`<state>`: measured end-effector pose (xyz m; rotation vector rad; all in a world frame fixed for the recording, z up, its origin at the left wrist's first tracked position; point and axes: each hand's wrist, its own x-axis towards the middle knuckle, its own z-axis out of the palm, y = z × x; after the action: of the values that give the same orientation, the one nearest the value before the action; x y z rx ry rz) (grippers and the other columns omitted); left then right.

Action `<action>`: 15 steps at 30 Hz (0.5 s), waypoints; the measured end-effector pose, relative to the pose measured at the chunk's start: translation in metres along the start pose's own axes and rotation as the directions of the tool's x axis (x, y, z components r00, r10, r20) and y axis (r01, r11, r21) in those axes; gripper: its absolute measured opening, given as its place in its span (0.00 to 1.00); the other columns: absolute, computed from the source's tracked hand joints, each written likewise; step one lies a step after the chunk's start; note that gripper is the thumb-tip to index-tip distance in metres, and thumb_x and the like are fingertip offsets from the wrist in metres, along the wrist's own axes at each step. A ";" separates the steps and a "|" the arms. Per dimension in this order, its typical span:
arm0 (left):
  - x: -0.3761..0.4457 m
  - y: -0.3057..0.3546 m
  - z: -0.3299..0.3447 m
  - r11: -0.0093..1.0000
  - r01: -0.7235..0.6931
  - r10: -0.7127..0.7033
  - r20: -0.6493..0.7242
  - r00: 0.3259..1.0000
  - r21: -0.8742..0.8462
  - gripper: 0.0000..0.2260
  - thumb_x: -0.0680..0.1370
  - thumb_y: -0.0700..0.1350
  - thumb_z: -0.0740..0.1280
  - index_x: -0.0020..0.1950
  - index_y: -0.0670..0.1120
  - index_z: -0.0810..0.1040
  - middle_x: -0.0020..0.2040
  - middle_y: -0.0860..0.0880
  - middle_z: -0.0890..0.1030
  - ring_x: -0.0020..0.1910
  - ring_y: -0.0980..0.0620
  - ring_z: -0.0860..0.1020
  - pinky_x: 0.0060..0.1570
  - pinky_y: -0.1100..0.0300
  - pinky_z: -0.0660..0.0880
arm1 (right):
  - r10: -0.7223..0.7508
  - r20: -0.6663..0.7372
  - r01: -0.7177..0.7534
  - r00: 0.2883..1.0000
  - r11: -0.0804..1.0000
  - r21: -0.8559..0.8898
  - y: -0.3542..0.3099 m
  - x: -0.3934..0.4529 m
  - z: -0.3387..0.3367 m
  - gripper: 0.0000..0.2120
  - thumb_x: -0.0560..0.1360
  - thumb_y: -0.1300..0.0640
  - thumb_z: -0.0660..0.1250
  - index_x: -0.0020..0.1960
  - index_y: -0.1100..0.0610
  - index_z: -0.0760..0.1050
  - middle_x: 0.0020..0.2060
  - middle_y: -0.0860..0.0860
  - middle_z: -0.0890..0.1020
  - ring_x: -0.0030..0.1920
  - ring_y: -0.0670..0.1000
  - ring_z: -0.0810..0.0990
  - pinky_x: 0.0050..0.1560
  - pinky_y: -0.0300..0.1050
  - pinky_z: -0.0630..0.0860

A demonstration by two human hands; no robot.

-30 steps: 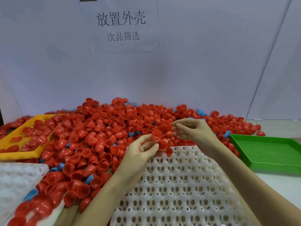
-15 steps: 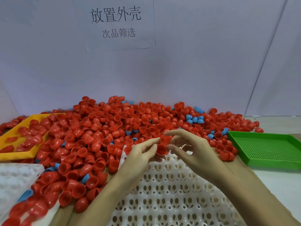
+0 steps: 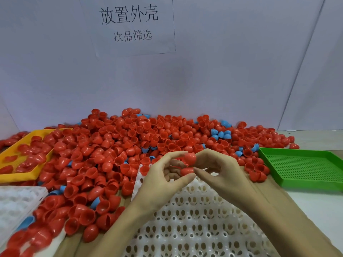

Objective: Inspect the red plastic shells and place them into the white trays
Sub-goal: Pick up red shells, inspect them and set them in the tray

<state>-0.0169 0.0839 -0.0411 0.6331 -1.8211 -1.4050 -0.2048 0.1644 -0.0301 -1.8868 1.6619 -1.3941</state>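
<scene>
A big heap of red plastic shells covers the table behind and left of a white tray with rows of holes. My left hand and my right hand meet above the tray's far edge. Between thumb and fingers my left hand pinches one red shell. A second red shell sits just above it, dome towards me, held at my right hand's fingertips with my left index finger touching it. I see no shells in the tray's visible holes.
Another white tray lies at the left edge, partly under shells. A yellow tray with red shells sits at the far left, a green perforated tray at the right. A few blue shells are mixed into the heap.
My right hand left the heap and came towards my left hand. Both hands now hold shells together over the tray's far edge, one above the other.
</scene>
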 end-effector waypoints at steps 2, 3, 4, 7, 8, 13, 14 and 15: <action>0.000 -0.001 0.003 0.995 -0.060 0.065 -0.058 0.996 0.083 0.25 0.72 0.47 0.82 0.66 0.60 0.79 0.52 0.53 0.83 0.51 0.51 0.83 0.56 0.59 0.81 | 0.002 0.006 -0.002 1.000 0.999 0.049 0.000 0.000 0.001 0.11 0.77 0.63 0.75 0.57 0.50 0.83 0.48 0.42 0.87 0.51 0.47 0.87 0.51 0.45 0.84; -0.001 -0.001 0.004 0.990 -0.088 0.097 -0.077 0.992 0.114 0.26 0.72 0.47 0.82 0.66 0.59 0.78 0.51 0.53 0.83 0.51 0.52 0.83 0.55 0.59 0.80 | 0.003 0.010 -0.004 1.000 0.998 0.066 -0.001 0.000 0.002 0.12 0.77 0.63 0.75 0.57 0.50 0.83 0.48 0.43 0.87 0.51 0.48 0.87 0.50 0.46 0.85; -0.001 -0.002 0.005 0.986 -0.106 0.119 -0.091 0.989 0.131 0.26 0.71 0.47 0.82 0.66 0.59 0.78 0.51 0.54 0.83 0.51 0.52 0.83 0.55 0.60 0.80 | 0.004 0.013 -0.005 1.000 0.997 0.077 -0.001 0.000 0.002 0.12 0.77 0.64 0.74 0.57 0.51 0.83 0.48 0.43 0.87 0.51 0.48 0.87 0.50 0.47 0.85; -0.001 -0.001 0.007 0.985 -0.108 0.123 -0.109 0.986 0.132 0.26 0.71 0.47 0.82 0.66 0.57 0.78 0.52 0.54 0.83 0.52 0.52 0.83 0.55 0.60 0.80 | 0.006 0.007 -0.006 1.000 0.998 0.066 0.001 0.000 0.002 0.14 0.78 0.66 0.74 0.59 0.51 0.82 0.49 0.44 0.87 0.52 0.49 0.87 0.49 0.50 0.85; -0.001 0.000 0.007 0.987 -0.103 0.117 -0.110 0.987 0.126 0.26 0.72 0.48 0.82 0.66 0.57 0.78 0.53 0.54 0.84 0.52 0.53 0.84 0.55 0.60 0.81 | 0.006 0.001 -0.006 1.000 0.998 0.055 0.001 0.000 0.002 0.14 0.78 0.66 0.74 0.59 0.50 0.82 0.48 0.44 0.87 0.53 0.49 0.87 0.49 0.50 0.85; -0.002 0.005 0.009 0.996 -0.082 0.086 -0.103 0.991 0.038 0.22 0.74 0.53 0.77 0.66 0.56 0.76 0.52 0.57 0.84 0.50 0.57 0.85 0.51 0.63 0.81 | -0.001 -0.046 -0.002 0.999 0.999 -0.054 0.005 0.000 -0.002 0.11 0.78 0.60 0.74 0.56 0.47 0.83 0.44 0.43 0.87 0.49 0.46 0.87 0.47 0.44 0.84; -0.001 0.004 0.008 0.995 -0.075 0.085 -0.152 0.985 0.070 0.19 0.75 0.55 0.75 0.64 0.56 0.77 0.50 0.58 0.83 0.46 0.59 0.84 0.47 0.64 0.81 | 0.011 -0.065 -0.016 0.998 0.996 -0.090 0.009 0.001 -0.005 0.10 0.78 0.59 0.74 0.56 0.47 0.82 0.43 0.42 0.87 0.47 0.44 0.87 0.47 0.42 0.84; -0.001 0.002 0.007 0.989 -0.068 0.096 -0.221 0.970 0.130 0.15 0.77 0.56 0.73 0.62 0.56 0.77 0.47 0.59 0.82 0.41 0.61 0.82 0.44 0.64 0.80 | 0.024 -0.084 -0.035 0.996 0.990 -0.134 0.013 0.002 -0.009 0.09 0.78 0.59 0.74 0.56 0.47 0.82 0.42 0.42 0.87 0.45 0.43 0.87 0.47 0.41 0.84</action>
<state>-0.0223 0.0892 -0.0404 0.7401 -1.7379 -1.1241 -0.2206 0.1616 -0.0341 -1.8905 1.8603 -1.3976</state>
